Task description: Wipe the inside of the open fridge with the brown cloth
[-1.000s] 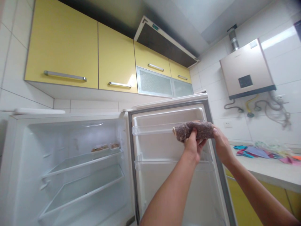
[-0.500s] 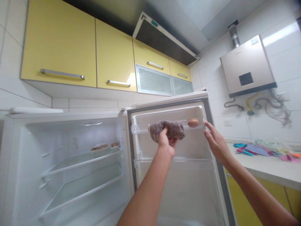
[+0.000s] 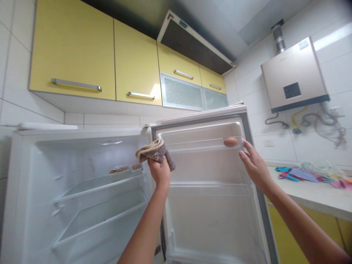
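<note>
My left hand (image 3: 160,169) is closed around a folded brown cloth (image 3: 154,151), with its cream-coloured side showing at the rolled end. It is near the hinge side of the open fridge door (image 3: 209,212), in front of the upper door shelf's left end. My right hand (image 3: 255,165) is at the right end of that clear door shelf (image 3: 203,145), thumb and fingers apart. Its fingertips touch or nearly touch the shelf's end. A brown egg (image 3: 230,141) lies in the shelf, just left of my right fingertips.
To the left, the fridge interior (image 3: 33,183) has glass shelves, with small food containers (image 3: 119,170) on the upper one. A counter (image 3: 310,190) on the right bears colourful cloths (image 3: 302,174). Yellow cabinets (image 3: 74,47) and a water heater (image 3: 295,73) hang above.
My left hand has moved left with the cloth, from the middle of the upper door shelf toward the hinge side, and the cloth has turned. My right hand stays by the shelf's end.
</note>
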Demonstrator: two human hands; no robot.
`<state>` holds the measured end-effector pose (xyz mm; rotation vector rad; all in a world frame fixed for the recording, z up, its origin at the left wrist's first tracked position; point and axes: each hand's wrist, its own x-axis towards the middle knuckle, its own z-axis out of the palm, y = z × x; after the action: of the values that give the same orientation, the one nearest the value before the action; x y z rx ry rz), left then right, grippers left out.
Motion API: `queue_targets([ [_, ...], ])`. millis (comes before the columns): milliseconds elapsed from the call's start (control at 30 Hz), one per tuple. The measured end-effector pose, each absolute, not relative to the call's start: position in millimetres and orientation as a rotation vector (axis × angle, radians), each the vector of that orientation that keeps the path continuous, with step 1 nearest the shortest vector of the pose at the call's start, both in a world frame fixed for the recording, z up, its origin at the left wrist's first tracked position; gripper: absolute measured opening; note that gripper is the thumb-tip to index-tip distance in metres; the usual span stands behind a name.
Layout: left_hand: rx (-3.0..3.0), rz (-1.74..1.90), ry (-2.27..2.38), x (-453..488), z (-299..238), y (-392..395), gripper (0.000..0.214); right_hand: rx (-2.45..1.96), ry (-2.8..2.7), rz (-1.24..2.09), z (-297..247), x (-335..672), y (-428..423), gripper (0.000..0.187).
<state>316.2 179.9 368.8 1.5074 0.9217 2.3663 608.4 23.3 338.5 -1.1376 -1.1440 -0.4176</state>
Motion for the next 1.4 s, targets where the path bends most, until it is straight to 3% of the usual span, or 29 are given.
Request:
queue_targets([
  [133,1.832,2.551,1.05,298.6,382.6,173.8,0.053,-1.154,-1.146,-0.404,343.4,611.9,19.3,0.072],
  [367,2.343,2.557,0.955,295.6,460.1,151.2,0.055,-1.162,-1.16,-0.447,346.0,618.9,19.6,0.065],
  [433,2.604,2.249,0.985,302.1,483.2,151.3,0.053,-1.176,-1.152,-0.444,346.0,619.4,20.6,0.064],
  [567,2.932,1.257,0.941,313.1,515.1,161.3,0.043,-1.217,-1.118,-0.587,353.8,611.5,16.2,0.062],
  [633,2.954,1.083,0.888,315.9,522.1,166.1,0.037,-1.138,-1.113,-0.781,366.3,596.6,10.6,0.06],
  [733,2.969,1.081,0.831,317.6,523.5,169.5,0.035,-0.931,-1.326,-0.951,399.8,556.4,8.2,0.055],
  [867,2.99,1.171,0.771,313.4,517.0,171.8,0.042,-0.852,-1.813,-0.774,461.3,489.6,38.7,0.05],
  [1000,2.932,1.331,0.799,297.2,503.5,178.5,0.038,-1.248,-2.004,-0.628,505.1,446.7,94.3,0.064],
  [1133,2.858,1.49,0.821,273.2,478.0,189.9,0.047,-1.518,-2.116,-0.523,513.2,440.2,129.9,0.03],
  [1267,2.831,1.572,0.857,255.6,449.2,203.3,0.067,-1.718,-2.182,-0.472,513.4,456.3,132.3,0.03],
  [1400,2.839,1.577,0.883,251.5,434.7,211.5,0.045,-1.87,-2.262,-0.447,526.5,486.5,117.3,0.033],
])
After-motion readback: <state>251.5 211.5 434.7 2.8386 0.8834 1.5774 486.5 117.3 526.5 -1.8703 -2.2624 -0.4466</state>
